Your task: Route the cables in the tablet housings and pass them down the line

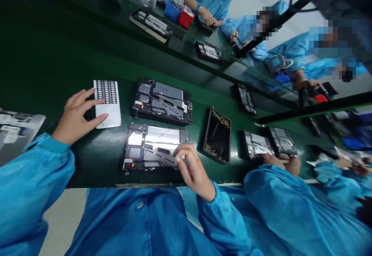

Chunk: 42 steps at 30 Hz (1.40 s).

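My left hand (77, 116) rests with fingers spread over a white sheet of small black stickers (109, 114). Its fingertips reach the sheet's left edge and face. My right hand (193, 168) is above the right end of a device with its inner parts exposed (157, 153), thumb and index finger pinched together. Whatever the pinch holds, if anything, is too small to make out. The opened device shows silver and grey panels with thin cables and lies flat near the table's front edge. Just behind it sits a stack of similar opened devices (162, 101).
A black tray (205, 135) with small gold screws stands right of the devices. Metal panels (17, 132) lie at far left. A raised shelf (186, 50) crosses behind, bearing a blue bin (172, 11) and a red bin (186, 17). A co-worker's hands (280, 163) work close at right.
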Tool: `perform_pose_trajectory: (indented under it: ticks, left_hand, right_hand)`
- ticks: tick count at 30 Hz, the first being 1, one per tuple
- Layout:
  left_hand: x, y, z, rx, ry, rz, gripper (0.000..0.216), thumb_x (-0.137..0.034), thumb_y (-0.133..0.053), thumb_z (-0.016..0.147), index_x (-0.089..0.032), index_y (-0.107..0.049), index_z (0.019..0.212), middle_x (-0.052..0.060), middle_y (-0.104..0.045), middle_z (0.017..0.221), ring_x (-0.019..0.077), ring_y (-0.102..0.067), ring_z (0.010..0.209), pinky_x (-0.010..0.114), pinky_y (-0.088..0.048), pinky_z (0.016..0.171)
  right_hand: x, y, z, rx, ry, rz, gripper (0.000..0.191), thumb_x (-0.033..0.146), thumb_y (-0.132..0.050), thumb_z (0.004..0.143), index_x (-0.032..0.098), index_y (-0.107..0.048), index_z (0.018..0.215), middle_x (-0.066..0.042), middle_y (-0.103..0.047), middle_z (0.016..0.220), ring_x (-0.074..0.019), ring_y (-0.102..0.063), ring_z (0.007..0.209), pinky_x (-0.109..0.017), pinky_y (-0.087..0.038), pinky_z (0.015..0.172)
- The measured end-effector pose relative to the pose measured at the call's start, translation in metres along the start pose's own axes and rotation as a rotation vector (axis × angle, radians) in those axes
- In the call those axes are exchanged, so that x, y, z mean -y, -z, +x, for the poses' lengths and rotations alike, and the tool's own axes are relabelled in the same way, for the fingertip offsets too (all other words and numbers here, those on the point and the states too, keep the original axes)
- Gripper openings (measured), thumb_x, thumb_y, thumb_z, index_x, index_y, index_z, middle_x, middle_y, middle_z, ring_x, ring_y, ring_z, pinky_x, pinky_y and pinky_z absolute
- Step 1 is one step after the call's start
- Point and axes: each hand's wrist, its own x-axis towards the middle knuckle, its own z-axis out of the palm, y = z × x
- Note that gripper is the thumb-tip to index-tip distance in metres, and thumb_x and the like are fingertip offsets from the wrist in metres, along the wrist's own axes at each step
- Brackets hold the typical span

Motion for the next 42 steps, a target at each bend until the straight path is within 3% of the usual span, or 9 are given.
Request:
perform_pose_trajectory:
  ticks: [3,7,9,11,16,35,42]
  left_hand:
    - [-0.069,-0.003,-0.021,-0.099,-0.025,-0.137,0.023,-0.041,-0.065,0.093,-0.021,-0.07,0.102,0.003,-0.072,0.119,0.0263,-0.064,0.121,0.052,-0.048,0.111]
    - [-0.17,-0.029,-0.055,0.206,-0.214,-0.251,0.012,-0.031,-0.058,0.098,-0.026,-0.068,0.102,0.001,-0.073,0.116,0.0242,-0.063,0.12,0.056,-0.04,0.117]
    - [-0.203,-0.049,-0.066,0.236,-0.283,-0.261,0.011,-0.024,-0.057,0.098,-0.022,-0.066,0.102,0.003,-0.073,0.113,0.0239,-0.063,0.12,0.052,-0.038,0.118]
    - [-0.219,-0.068,-0.071,0.235,-0.278,-0.262,0.008,-0.018,-0.058,0.096,-0.019,-0.064,0.101,0.005,-0.072,0.109,0.0237,-0.064,0.114,0.048,-0.041,0.114]
    - [-0.22,-0.089,-0.072,0.264,-0.197,-0.286,0.006,-0.02,-0.063,0.092,-0.02,-0.06,0.097,0.006,-0.071,0.105,0.0258,-0.065,0.109,0.045,-0.048,0.1]
    - [-0.22,-0.093,-0.072,0.27,-0.195,-0.275,0.006,-0.023,-0.06,0.096,-0.021,-0.064,0.092,0.003,-0.07,0.105,0.0233,-0.062,0.11,0.042,-0.044,0.099]
    - [-0.222,-0.093,-0.072,0.271,-0.197,-0.235,0.011,-0.024,-0.058,0.098,-0.023,-0.066,0.09,0.002,-0.069,0.103,0.0237,-0.061,0.109,0.041,-0.045,0.093]
  right_hand:
    - [-0.014,0.005,-0.04,-0.051,-0.063,-0.149,0.013,0.014,-0.046,0.1,0.022,-0.053,0.106,-0.009,-0.059,0.105,-0.0218,-0.062,0.101,-0.039,-0.054,0.087]
    - [-0.018,0.003,-0.068,-0.004,-0.091,-0.255,0.014,0.012,-0.048,0.1,0.021,-0.055,0.108,-0.011,-0.06,0.109,-0.0224,-0.061,0.105,-0.038,-0.054,0.089]
    - [-0.017,-0.002,-0.071,0.017,-0.091,-0.274,0.015,0.012,-0.047,0.101,0.021,-0.056,0.108,-0.011,-0.06,0.109,-0.0223,-0.06,0.105,-0.038,-0.054,0.09]
    - [-0.017,-0.007,-0.071,0.034,-0.086,-0.292,0.014,0.012,-0.047,0.101,0.021,-0.057,0.108,-0.011,-0.061,0.108,-0.0221,-0.059,0.102,-0.037,-0.053,0.089]
    - [-0.017,-0.013,-0.069,0.07,-0.102,-0.351,0.014,0.015,-0.046,0.103,0.02,-0.058,0.107,-0.009,-0.063,0.107,-0.0218,-0.057,0.095,-0.037,-0.052,0.085]
    - [-0.017,-0.014,-0.065,0.105,-0.07,-0.46,0.015,0.016,-0.046,0.103,0.018,-0.061,0.107,-0.011,-0.065,0.11,-0.0242,-0.056,0.098,-0.039,-0.051,0.086]
    - [-0.028,-0.008,-0.076,-0.075,-0.112,-0.186,0.011,0.012,-0.056,0.099,0.02,-0.06,0.106,-0.008,-0.064,0.102,-0.0204,-0.06,0.097,-0.035,-0.053,0.084]
